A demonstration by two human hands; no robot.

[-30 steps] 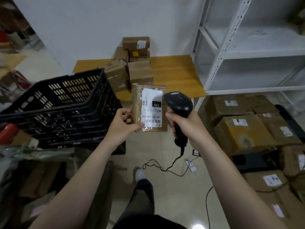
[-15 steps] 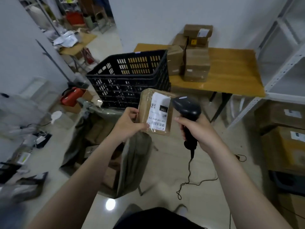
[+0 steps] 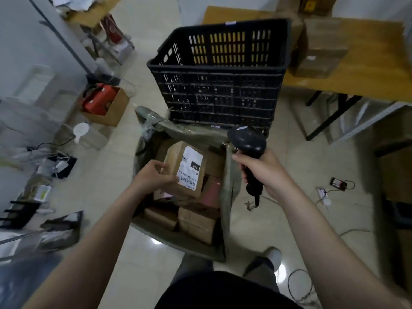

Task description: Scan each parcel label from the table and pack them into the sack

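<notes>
My left hand (image 3: 153, 178) grips a brown parcel (image 3: 176, 159) with a white barcode label, held label-up over the open mouth of the olive sack (image 3: 227, 197). Several brown boxes lie inside the sack (image 3: 196, 221). My right hand (image 3: 260, 168) holds a black barcode scanner (image 3: 247, 141) by its handle, just right of the sack's rim, its cable hanging to the floor. More taped parcels (image 3: 321, 50) stand on the wooden table (image 3: 379, 63) at the upper right.
A black slotted plastic crate (image 3: 218, 81) stands right behind the sack. A cardboard box with a red item (image 3: 102, 103) sits on the floor to the left, near cables and clutter. Cardboard boxes line the right edge. My feet are below the sack.
I have turned left and looked down. The parcel has moved from in front of the crate down over the sack's mouth. The scanner stays in my right hand.
</notes>
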